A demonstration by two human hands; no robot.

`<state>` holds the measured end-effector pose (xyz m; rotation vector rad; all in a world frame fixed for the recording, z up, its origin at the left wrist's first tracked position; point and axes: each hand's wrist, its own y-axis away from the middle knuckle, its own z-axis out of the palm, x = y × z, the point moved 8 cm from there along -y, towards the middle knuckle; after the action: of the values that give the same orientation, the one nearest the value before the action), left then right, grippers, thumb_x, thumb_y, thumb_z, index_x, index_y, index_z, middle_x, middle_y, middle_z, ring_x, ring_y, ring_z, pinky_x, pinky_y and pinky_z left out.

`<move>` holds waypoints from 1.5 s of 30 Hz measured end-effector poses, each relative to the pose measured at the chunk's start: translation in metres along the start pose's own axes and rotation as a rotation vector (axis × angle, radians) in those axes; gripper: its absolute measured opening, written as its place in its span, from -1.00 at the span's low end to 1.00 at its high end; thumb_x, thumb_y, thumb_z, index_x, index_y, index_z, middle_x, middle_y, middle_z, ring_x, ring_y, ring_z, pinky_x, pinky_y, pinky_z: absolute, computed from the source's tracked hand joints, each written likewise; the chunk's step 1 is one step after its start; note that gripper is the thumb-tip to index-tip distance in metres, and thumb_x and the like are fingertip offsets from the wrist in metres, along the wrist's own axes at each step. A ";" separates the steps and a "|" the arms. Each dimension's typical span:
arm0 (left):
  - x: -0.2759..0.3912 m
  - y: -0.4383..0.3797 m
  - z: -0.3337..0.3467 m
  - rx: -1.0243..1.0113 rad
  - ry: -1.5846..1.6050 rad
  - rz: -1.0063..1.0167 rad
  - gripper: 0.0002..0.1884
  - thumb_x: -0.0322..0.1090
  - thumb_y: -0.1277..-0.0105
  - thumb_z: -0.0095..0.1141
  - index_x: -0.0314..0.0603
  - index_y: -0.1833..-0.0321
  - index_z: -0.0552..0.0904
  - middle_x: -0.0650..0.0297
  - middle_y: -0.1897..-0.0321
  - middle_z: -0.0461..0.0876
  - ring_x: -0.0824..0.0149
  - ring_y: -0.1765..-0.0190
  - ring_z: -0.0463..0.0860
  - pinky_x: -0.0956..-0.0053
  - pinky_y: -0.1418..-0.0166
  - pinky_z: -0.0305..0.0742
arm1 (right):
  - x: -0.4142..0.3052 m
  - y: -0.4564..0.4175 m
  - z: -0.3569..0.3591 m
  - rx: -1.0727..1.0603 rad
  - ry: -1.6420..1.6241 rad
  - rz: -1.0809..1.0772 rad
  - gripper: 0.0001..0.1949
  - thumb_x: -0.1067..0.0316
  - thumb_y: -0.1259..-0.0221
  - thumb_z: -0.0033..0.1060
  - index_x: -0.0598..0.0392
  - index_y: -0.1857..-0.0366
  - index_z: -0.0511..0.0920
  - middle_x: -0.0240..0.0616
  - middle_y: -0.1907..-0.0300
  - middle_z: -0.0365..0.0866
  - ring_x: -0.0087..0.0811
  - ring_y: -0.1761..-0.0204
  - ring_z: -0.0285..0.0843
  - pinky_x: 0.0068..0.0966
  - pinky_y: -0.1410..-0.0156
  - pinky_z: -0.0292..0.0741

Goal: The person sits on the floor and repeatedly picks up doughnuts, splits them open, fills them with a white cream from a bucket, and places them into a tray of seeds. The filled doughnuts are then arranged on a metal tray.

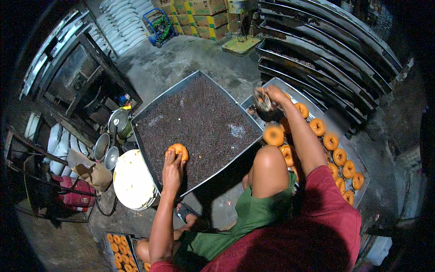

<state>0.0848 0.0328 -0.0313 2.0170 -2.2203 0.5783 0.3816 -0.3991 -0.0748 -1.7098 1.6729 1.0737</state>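
Note:
A wide metal tray (226, 165) before me holds a bed of dark chocolate-coloured sprinkles (200, 115) with a few pale patches. My left hand (173, 170) has its fingers over a golden ring doughnut (182, 152) lying on the sprinkles; its underside is hidden. To the right, my right hand (278, 96) grips a doughnut with a dark and whitish coating (261, 99), blurred, over the far left part of a second metal tray (362, 170). Several plain ring doughnuts (340, 156) lie in that tray, partly behind my right arm and knee.
A white tub (134, 180) stands left of the sprinkle tray, near metal bowls (111, 158) and a lidded pot (119, 120). Another tray of doughnuts (121, 253) is at lower left. Stacked dark trays (316, 51) rise at right; cartons (207, 20) and white sacks (122, 27) stand behind.

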 end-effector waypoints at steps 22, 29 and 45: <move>0.066 -0.126 0.014 -0.170 1.749 -0.556 -0.69 -0.22 -0.56 -0.21 -0.22 -0.14 0.52 0.18 0.15 0.65 0.37 0.38 0.63 0.66 0.49 0.51 | -0.183 0.080 0.135 -0.725 -0.914 -0.092 -0.65 0.29 -0.45 -0.03 0.23 -0.19 0.47 -0.14 0.00 0.65 -0.35 0.13 0.68 -0.34 0.17 0.70; 0.108 -0.119 -0.004 0.012 1.259 -0.502 -0.54 -0.14 -0.51 -0.03 -0.22 -0.37 0.44 0.12 -0.28 0.43 0.25 -0.18 0.53 0.39 -0.16 0.48 | -0.030 0.036 0.000 -0.049 -0.749 -0.078 -0.69 0.29 -0.36 0.12 -0.01 -0.15 0.51 -0.28 0.02 0.63 -0.35 0.15 0.67 -0.36 0.31 0.68; 0.073 -0.013 -0.017 0.305 1.244 -0.605 -0.64 -0.32 -0.44 0.05 -0.36 -0.22 0.51 0.11 -0.17 0.52 0.22 -0.11 0.60 0.34 -0.11 0.58 | 0.095 0.019 0.032 0.077 0.318 0.220 -0.59 0.37 -0.25 -0.03 0.24 -0.19 0.37 0.23 -0.04 0.58 0.06 0.07 0.68 -0.08 -0.01 0.55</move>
<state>0.0852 -0.0307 0.0097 1.5146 -0.7988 1.5381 0.3505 -0.4295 -0.1671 -1.7482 2.1123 0.8484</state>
